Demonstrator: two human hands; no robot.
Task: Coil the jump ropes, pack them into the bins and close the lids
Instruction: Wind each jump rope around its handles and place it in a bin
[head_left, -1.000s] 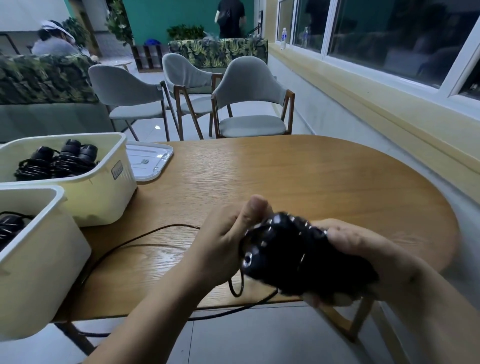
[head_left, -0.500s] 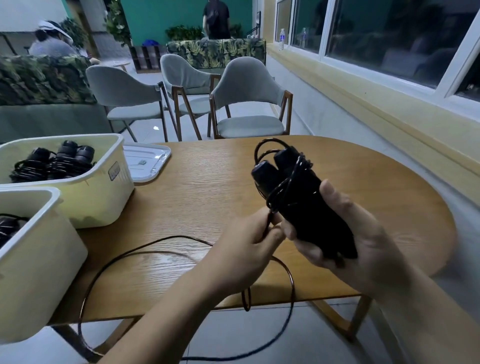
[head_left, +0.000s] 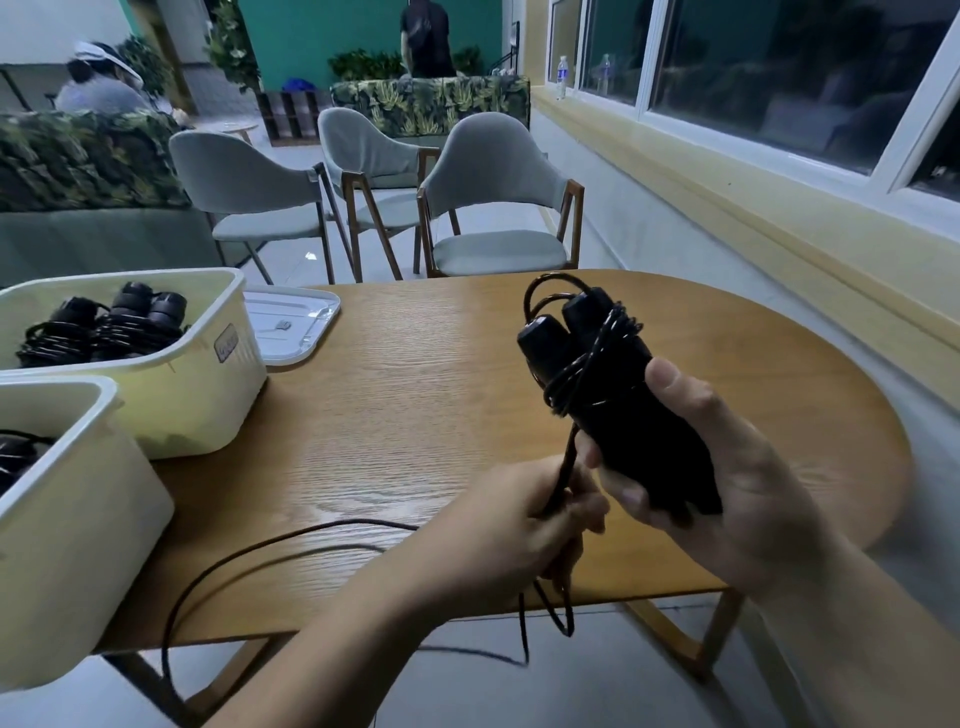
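Just the one camera, worn on the person's head, looks forward and down across the table (head_left: 415, 415) from its near edge. It sits close: the left hand (head_left: 519, 530), right hand (head_left: 737, 493) and the jump rope (head_left: 597, 405) they hold loom large at the bottom. Bins (head_left: 228, 395) crowd the table's left edge, chairs (head_left: 493, 171) stand beyond its far edge, and windows (head_left: 779, 78) run along the right.

The right hand (head_left: 727, 483) was held up, fingers and thumb curled round the paired jump rope handles (head_left: 618, 415). Just below that grip and to its left, the left hand (head_left: 514, 525) pinched the cord (head_left: 566, 462) in a loose fist, forearm reaching forward.
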